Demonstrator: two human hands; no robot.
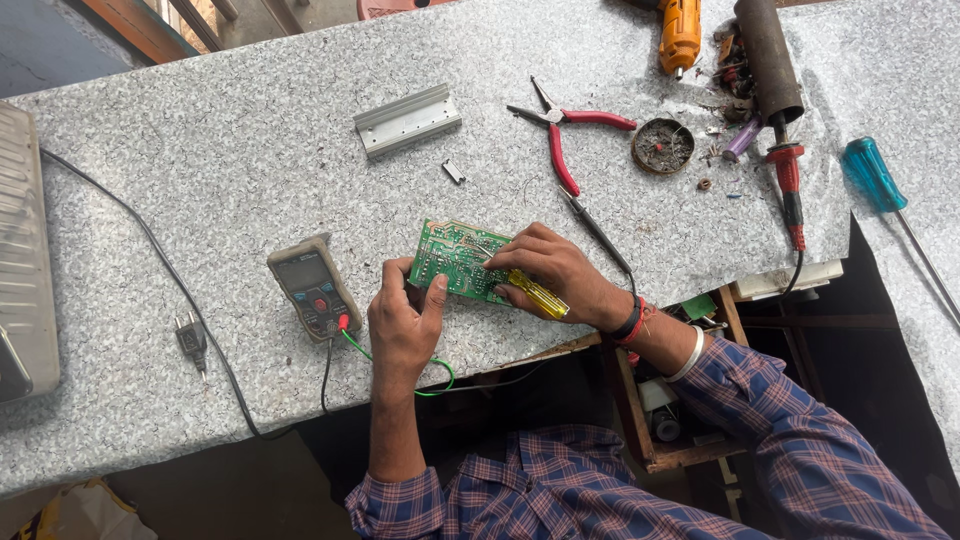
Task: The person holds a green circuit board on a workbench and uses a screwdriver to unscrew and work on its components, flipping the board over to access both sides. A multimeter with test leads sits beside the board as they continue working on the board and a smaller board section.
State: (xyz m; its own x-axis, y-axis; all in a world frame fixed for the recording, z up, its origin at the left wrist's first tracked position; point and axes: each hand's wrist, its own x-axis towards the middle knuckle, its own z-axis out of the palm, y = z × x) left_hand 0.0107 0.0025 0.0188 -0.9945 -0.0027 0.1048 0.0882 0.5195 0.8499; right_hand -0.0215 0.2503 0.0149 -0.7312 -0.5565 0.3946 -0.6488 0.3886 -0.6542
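A green circuit board (452,256) lies solder side up near the front edge of the speckled grey table (250,170). My left hand (403,325) grips its near left edge, thumb on top. My right hand (553,270) holds a screwdriver with a clear yellow handle (537,295), its tip pressed onto the board. A black probe (596,230) lies just beyond my right wrist. A handheld multimeter (313,288) sits left of my left hand, with green and black leads running off the table edge.
Red-handled pliers (567,135), an aluminium bracket (406,120), a round tin (662,146), a red soldering iron (789,185), an orange drill (679,35) and a teal screwdriver (873,175) lie farther back. A mains plug (191,338) and cable cross the left side, beside a metal casing (22,250).
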